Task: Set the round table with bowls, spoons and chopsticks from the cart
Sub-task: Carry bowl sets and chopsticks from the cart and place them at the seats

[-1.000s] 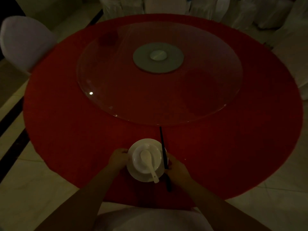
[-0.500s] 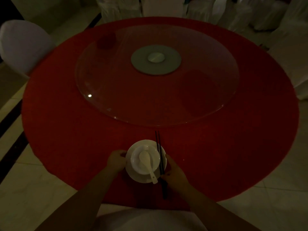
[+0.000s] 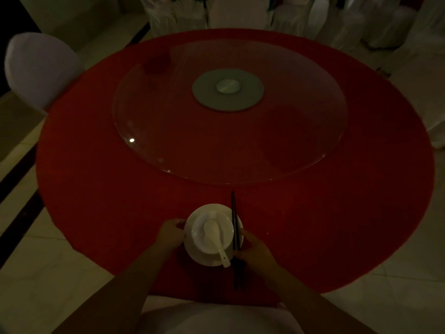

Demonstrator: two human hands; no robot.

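Observation:
A white bowl [image 3: 199, 233] sits on a white saucer [image 3: 204, 260] near the front edge of the round table with the red cloth [image 3: 101, 189]. A white spoon [image 3: 215, 239] lies in the bowl, its handle pointing toward me. My left hand [image 3: 169, 233] grips the saucer's left rim. My right hand [image 3: 252, 249] holds a pair of dark chopsticks [image 3: 234, 227] that lie across the saucer's right edge, tips pointing to the table's middle.
A large glass turntable [image 3: 301, 141] with a grey hub [image 3: 227, 90] fills the table's centre. A white-covered chair [image 3: 41, 68] stands at the left, more covered chairs [image 3: 301, 15] at the back and right, and one chair back [image 3: 216, 319] just below my arms.
The chopsticks have shifted left from beside the saucer to lie over its right edge. The view has dropped slightly; the bowl and my left hand have stayed put.

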